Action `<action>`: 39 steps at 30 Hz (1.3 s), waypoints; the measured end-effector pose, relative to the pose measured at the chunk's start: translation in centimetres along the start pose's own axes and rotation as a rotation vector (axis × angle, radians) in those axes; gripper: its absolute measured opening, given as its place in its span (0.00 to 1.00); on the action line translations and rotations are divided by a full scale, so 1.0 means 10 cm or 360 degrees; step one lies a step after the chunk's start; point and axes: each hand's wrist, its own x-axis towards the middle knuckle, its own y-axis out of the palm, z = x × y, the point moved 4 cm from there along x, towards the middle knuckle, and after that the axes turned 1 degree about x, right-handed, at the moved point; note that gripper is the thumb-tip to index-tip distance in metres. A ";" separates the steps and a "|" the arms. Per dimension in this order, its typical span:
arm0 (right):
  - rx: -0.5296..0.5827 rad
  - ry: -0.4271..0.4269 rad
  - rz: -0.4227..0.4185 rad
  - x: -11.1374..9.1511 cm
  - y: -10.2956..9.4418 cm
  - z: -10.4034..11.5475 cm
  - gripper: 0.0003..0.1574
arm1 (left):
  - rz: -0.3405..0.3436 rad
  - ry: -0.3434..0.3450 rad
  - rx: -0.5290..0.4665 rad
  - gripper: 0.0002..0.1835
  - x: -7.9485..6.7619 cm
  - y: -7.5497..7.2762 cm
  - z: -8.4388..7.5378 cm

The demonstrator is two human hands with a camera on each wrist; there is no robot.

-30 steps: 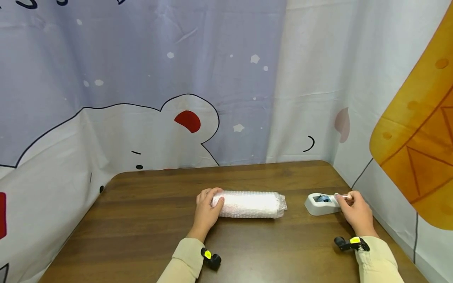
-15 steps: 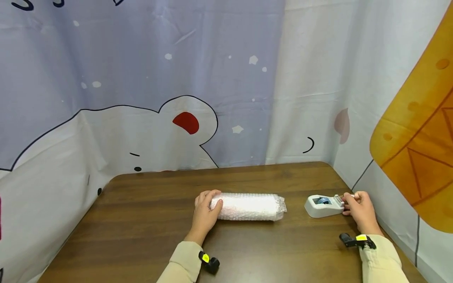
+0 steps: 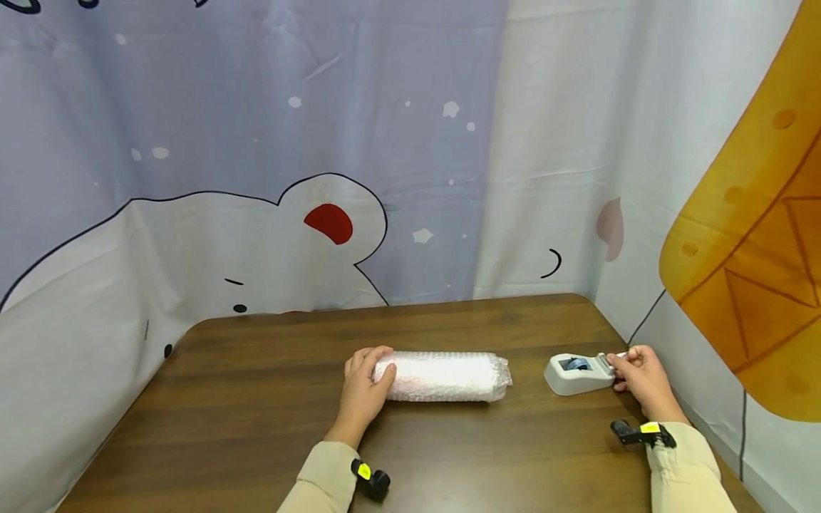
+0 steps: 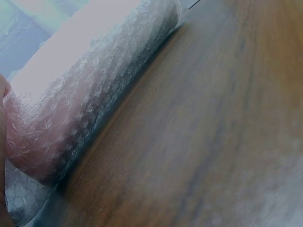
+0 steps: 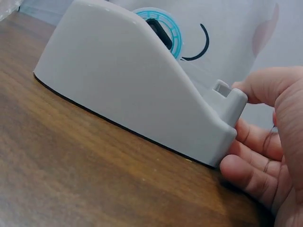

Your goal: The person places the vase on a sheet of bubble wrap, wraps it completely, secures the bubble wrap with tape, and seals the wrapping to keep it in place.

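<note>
A cylindrical roll wrapped in bubble wrap lies sideways on the wooden table. My left hand grips its left end, thumb on the near side and fingers over the top; the left wrist view shows only a sliver of that hand at its edge. To the right stands a white tape dispenser with a blue-cored tape roll in it. At the dispenser's cutter end, my right hand pinches the tape between thumb and index finger. Its lower fingers lie against the dispenser's front; the pinched tape end is mostly hidden.
The brown table ends at a printed curtain behind and on the right side. My right hand is near the table's right edge. Black wrist cameras sit on both sleeves.
My right hand has shifted from over the cutter to the dispenser's front end, its lower fingers now against it. The left hand still holds the wrapped roll. The head view has turned slightly right.
</note>
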 end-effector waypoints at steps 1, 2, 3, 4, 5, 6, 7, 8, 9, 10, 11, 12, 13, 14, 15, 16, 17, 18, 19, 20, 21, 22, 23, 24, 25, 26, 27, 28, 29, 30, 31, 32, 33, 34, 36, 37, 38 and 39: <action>-0.0011 0.0019 0.0016 0.00 0.00 0.00 0.24 | -0.0003 0.0001 -0.0003 0.15 0.00 0.00 0.00; -0.0022 0.0044 0.0042 0.01 0.00 0.01 0.24 | -0.0005 0.0001 -0.0007 0.15 0.00 0.00 0.00; -0.0025 0.0079 0.0073 0.01 0.00 0.01 0.24 | -0.0008 0.0000 -0.0006 0.14 0.00 0.00 0.00; -0.0028 0.0115 0.0113 0.01 0.00 0.02 0.24 | -0.0010 0.0000 -0.0006 0.14 0.00 0.00 0.00; -0.0024 0.0160 0.0154 0.02 0.00 0.02 0.25 | -0.0009 -0.0001 -0.0005 0.14 0.00 0.00 0.00; -0.0009 0.0207 0.0198 0.02 0.00 0.02 0.25 | -0.0010 0.0001 -0.0004 0.14 0.00 0.00 0.00; 0.0014 0.0261 0.0238 0.03 0.00 0.02 0.25 | -0.0008 0.0001 -0.0002 0.14 -0.01 0.00 0.00; 0.0039 0.0316 0.0274 0.03 0.00 0.01 0.26 | -0.0008 0.0005 -0.0001 0.14 -0.01 -0.01 -0.01; 0.0063 0.0367 0.0309 0.04 -0.01 0.01 0.26 | -0.0005 0.0008 -0.0003 0.14 -0.01 -0.01 -0.01; 0.0083 0.0411 0.0340 0.04 -0.02 0.02 0.26 | -0.0003 0.0011 -0.0006 0.14 -0.01 -0.01 -0.02; 0.0106 0.0453 0.0366 0.04 -0.03 0.02 0.27 | -0.0001 0.0014 -0.0011 0.14 -0.01 -0.01 -0.02; 0.0127 0.0486 0.0394 0.03 -0.03 0.03 0.27 | -0.0003 0.0017 -0.0013 0.15 -0.01 -0.02 -0.03; 0.0142 0.0517 0.0413 0.03 -0.04 0.03 0.28 | -0.0004 0.0016 -0.0009 0.15 -0.01 -0.02 -0.03; 0.0150 0.0534 0.0430 0.03 -0.04 0.04 0.28 | -0.0006 0.0019 -0.0007 0.15 -0.01 -0.02 -0.03; 0.0157 0.0544 0.0446 0.02 -0.04 0.05 0.28 | -0.0005 0.0017 -0.0004 0.15 -0.01 -0.02 -0.03; 0.0169 0.0553 0.0457 0.02 -0.04 0.06 0.28 | -0.0006 0.0015 0.0000 0.15 -0.01 -0.02 -0.03; 0.0178 0.0563 0.0462 0.02 -0.04 0.07 0.28 | -0.0006 0.0017 0.0004 0.15 -0.01 -0.02 -0.02; 0.0184 0.0569 0.0464 0.02 -0.05 0.08 0.28 | -0.0005 0.0017 0.0006 0.15 -0.01 -0.02 -0.02; 0.0188 0.0576 0.0461 0.01 -0.05 0.09 0.28 | -0.0002 0.0013 0.0008 0.15 -0.01 -0.02 -0.02; 0.0194 0.0580 0.0463 0.01 -0.05 0.10 0.28 | 0.0000 0.0009 0.0004 0.15 -0.02 -0.02 -0.02; 0.0201 0.0581 0.0473 0.00 -0.05 0.11 0.28 | 0.0002 0.0003 0.0003 0.15 -0.02 -0.02 -0.02; 0.0208 0.0585 0.0482 0.00 -0.05 0.12 0.28 | 0.0001 0.0001 0.0000 0.15 -0.02 -0.02 -0.02; 0.0212 0.0587 0.0492 0.00 -0.05 0.13 0.28 | 0.0000 -0.0002 0.0002 0.15 -0.02 -0.02 -0.02; 0.0218 0.0590 0.0497 -0.01 -0.05 0.13 0.27 | -0.0001 -0.0004 0.0002 0.14 -0.01 -0.02 -0.02; 0.0224 0.0593 0.0500 -0.01 -0.05 0.14 0.26 | -0.0004 -0.0001 0.0000 0.14 -0.01 -0.01 -0.01; 0.0226 0.0595 0.0505 -0.01 -0.05 0.14 0.26 | -0.0010 0.0007 -0.0004 0.14 -0.01 -0.01 -0.01; 0.0226 0.0594 0.0506 -0.01 -0.05 0.14 0.25 | -0.0014 0.0012 -0.0003 0.14 -0.01 -0.01 -0.01; 0.0229 0.0596 0.0501 0.00 -0.05 0.13 0.25 | -0.0017 0.0022 -0.0004 0.14 -0.01 -0.01 0.00; 0.0232 0.0598 0.0494 0.00 -0.05 0.13 0.25 | -0.0020 0.0029 -0.0005 0.14 -0.01 -0.01 0.00; 0.0234 0.0598 0.0489 0.00 -0.05 0.13 0.25 | -0.0023 0.0032 -0.0007 0.14 -0.01 -0.01 0.00; 0.0234 0.0597 0.0486 0.00 -0.05 0.12 0.25 | -0.0026 0.0035 -0.0009 0.14 -0.01 -0.01 0.01; 0.0235 0.0594 0.0486 0.00 -0.04 0.12 0.25 | -0.0027 0.0032 -0.0006 0.14 -0.01 -0.01 0.01; 0.0246 0.0589 0.0482 0.01 -0.04 0.11 0.26 | -0.0026 0.0028 -0.0002 0.14 -0.01 -0.01 0.01; 0.0248 0.0581 0.0484 0.01 -0.04 0.10 0.26 | -0.0025 0.0027 -0.0003 0.14 -0.01 0.00 0.01; 0.0242 0.0554 0.0490 0.02 -0.04 0.08 0.27 | -0.0020 0.0021 0.0000 0.14 -0.01 0.00 0.02; 0.0240 0.0543 0.0491 0.02 -0.03 0.07 0.26 | -0.0017 0.0024 0.0002 0.14 -0.01 0.00 0.02; 0.0245 0.0527 0.0496 0.03 -0.03 0.06 0.26 | -0.0015 0.0026 0.0004 0.14 -0.01 0.00 0.02; 0.0259 0.0520 0.0500 0.03 -0.04 0.05 0.25 | -0.0013 0.0028 0.0006 0.14 -0.01 0.01 0.02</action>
